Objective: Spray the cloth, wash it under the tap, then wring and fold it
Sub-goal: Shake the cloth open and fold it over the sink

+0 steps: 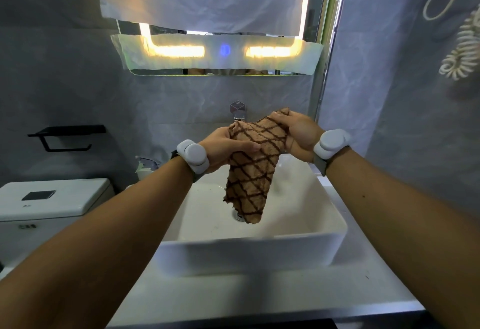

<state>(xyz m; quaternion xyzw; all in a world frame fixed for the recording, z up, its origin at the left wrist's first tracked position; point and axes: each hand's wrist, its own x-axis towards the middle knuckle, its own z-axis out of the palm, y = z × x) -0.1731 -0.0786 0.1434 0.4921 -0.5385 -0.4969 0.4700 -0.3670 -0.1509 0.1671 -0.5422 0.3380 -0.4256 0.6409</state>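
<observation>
Cloth (253,162), tan with a dark diamond pattern, is held up over the white basin (249,248) by both hands, just in front of the tap (237,110) at the basin's back edge. The left hand (223,146) is closed around the upper part of the cloth from the left, fingers wrapped across its front. The right hand (298,133) is clamped on the top right corner, which is bunched in the fist. The lower part of the cloth hangs loose, its free end dangling above the drain (240,216) near the basin's middle without visibly touching it.

No running water can be made out at the tap, and whether the cloth is wet cannot be told. No spray bottle is clearly seen. From the grip, the moment is judged to fall at the washing or at the start of the wringing: the cloth is gathered but not yet twisted tight. The wringing proper and the folding are judged to be left; nothing is folded so far.
</observation>
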